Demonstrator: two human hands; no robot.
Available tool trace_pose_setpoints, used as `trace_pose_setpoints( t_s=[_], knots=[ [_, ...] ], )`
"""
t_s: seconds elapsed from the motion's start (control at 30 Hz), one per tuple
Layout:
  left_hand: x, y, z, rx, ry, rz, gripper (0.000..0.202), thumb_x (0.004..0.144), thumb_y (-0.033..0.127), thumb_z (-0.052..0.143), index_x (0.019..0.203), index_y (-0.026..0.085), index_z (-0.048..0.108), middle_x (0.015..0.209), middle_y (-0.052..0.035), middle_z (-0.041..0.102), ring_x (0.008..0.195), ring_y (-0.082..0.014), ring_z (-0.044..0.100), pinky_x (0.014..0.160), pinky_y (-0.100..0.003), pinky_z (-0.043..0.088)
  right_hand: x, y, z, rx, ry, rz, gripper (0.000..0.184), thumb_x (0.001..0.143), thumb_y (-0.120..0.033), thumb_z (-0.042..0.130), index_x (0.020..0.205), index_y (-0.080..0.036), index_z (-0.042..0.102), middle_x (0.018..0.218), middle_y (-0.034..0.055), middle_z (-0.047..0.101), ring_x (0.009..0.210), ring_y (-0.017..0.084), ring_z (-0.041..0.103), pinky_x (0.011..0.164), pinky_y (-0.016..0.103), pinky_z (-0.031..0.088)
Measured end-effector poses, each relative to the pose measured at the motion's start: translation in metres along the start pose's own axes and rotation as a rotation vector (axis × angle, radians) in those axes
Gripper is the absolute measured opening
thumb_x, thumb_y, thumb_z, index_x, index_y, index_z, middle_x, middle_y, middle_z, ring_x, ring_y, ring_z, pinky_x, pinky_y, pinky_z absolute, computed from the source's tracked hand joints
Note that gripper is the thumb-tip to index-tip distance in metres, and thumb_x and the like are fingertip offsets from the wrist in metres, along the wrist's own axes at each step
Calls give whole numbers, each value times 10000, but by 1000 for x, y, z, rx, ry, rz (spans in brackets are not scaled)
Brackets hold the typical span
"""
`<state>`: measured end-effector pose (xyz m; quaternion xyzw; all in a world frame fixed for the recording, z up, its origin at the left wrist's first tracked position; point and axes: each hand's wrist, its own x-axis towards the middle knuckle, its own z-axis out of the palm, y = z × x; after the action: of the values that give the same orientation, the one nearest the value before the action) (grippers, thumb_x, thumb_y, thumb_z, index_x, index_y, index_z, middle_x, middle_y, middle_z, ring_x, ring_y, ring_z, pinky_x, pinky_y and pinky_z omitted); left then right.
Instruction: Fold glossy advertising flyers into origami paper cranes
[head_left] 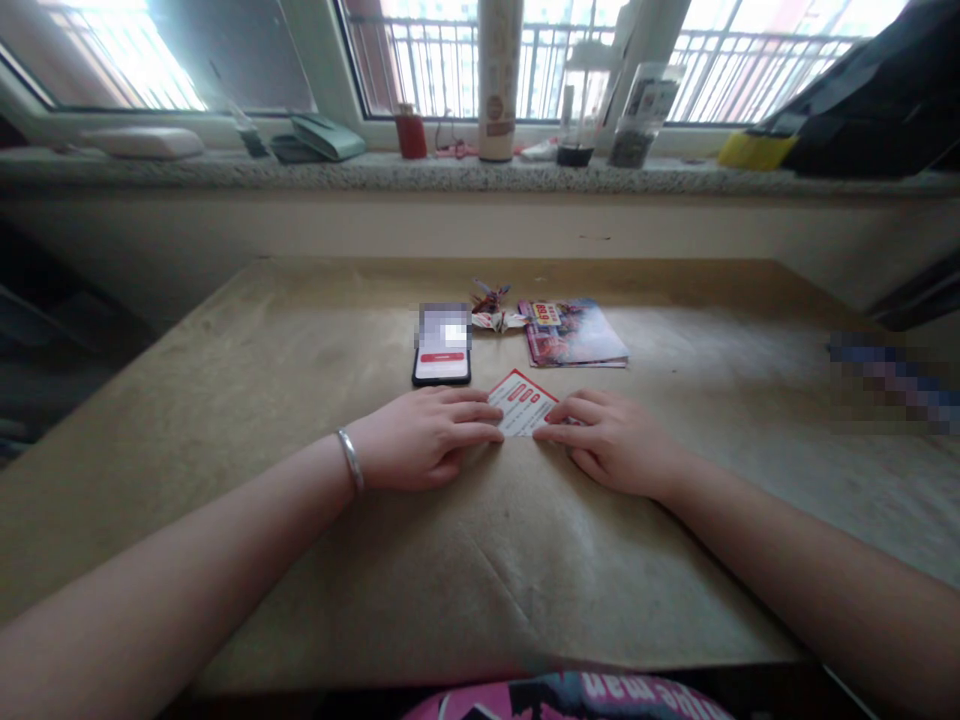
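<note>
A small piece of paper (pixel 523 405), white with red edges and red printed boxes, lies on the table as a triangle with its point away from me. My left hand (pixel 424 435) rests at its left corner, fingers stretched out and fingertips pressing on the paper. At the right corner, my right hand (pixel 619 440) also presses with extended fingers, its thumb apart from them. Neither hand visibly pinches the paper. Just beyond the paper, a folded paper figure (pixel 495 312) with thin points stands between a phone (pixel 442 365) and a stack of printed sheets (pixel 581 335).
The brown table (pixel 300 590) reaches back to a wall below a stone windowsill (pixel 420 175). Along the sill stand a red container (pixel 410 132), a tall cylinder (pixel 498 90), a clear cup (pixel 637 120) and a yellow item (pixel 756 150). A blurred-out object (pixel 892 385) is at the right edge.
</note>
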<state>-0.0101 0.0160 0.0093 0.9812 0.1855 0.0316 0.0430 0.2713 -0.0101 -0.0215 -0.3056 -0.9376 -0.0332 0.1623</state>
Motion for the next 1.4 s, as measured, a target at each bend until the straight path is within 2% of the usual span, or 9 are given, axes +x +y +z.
trace_pose_setpoints(
  t_s=[0.6, 0.8, 1.03, 1.2, 1.33, 1.4],
  knots=[
    [-41, -13, -9, 16, 7, -48, 447, 808, 129, 467, 1215, 264, 594, 1304, 2, 582, 1214, -230, 510, 1012, -403, 444, 6, -5, 0, 0, 14, -18, 360, 833, -112, 441, 1071, -228, 684, 1003, 61, 671, 859, 196, 551, 739, 334, 466],
    [-48, -16, -11, 31, 25, -45, 418, 792, 111, 454, 1142, 241, 641, 1242, 7, 628, 1123, -210, 573, 943, -369, 492, 4, -4, 2, 2, 8, -9, 356, 825, -119, 464, 1083, -239, 679, 1014, 63, 666, 866, 190, 550, 737, 327, 461],
    [-52, -20, -14, 29, 35, -34, 422, 777, 88, 452, 1091, 269, 669, 1179, 20, 664, 1064, -182, 608, 888, -328, 518, 4, -5, 1, 8, -2, -1, 359, 822, -116, 463, 1081, -236, 680, 1014, 70, 665, 888, 194, 551, 751, 335, 465],
    [-50, -22, -14, -8, 43, -52, 364, 793, 94, 449, 1014, 259, 687, 1147, 21, 678, 1046, -169, 611, 894, -309, 508, 6, -6, -1, 14, -5, -2, 356, 816, -112, 466, 1072, -231, 684, 1012, 75, 666, 892, 199, 554, 751, 341, 470],
    [-42, -18, -12, -58, 48, -175, 256, 820, 117, 442, 839, 222, 675, 1066, 16, 694, 1000, -157, 615, 879, -283, 492, 6, -5, -1, 23, -16, 2, 353, 809, -112, 474, 1069, -229, 682, 1044, 66, 667, 902, 204, 554, 762, 343, 470],
    [-34, -10, -10, -31, 41, -296, 219, 841, 158, 446, 872, 205, 658, 957, -13, 693, 871, -151, 631, 799, -275, 502, 7, -5, -1, 41, -31, 14, 347, 812, -114, 475, 1068, -230, 679, 1076, 53, 667, 910, 200, 558, 783, 341, 467]
  ],
)
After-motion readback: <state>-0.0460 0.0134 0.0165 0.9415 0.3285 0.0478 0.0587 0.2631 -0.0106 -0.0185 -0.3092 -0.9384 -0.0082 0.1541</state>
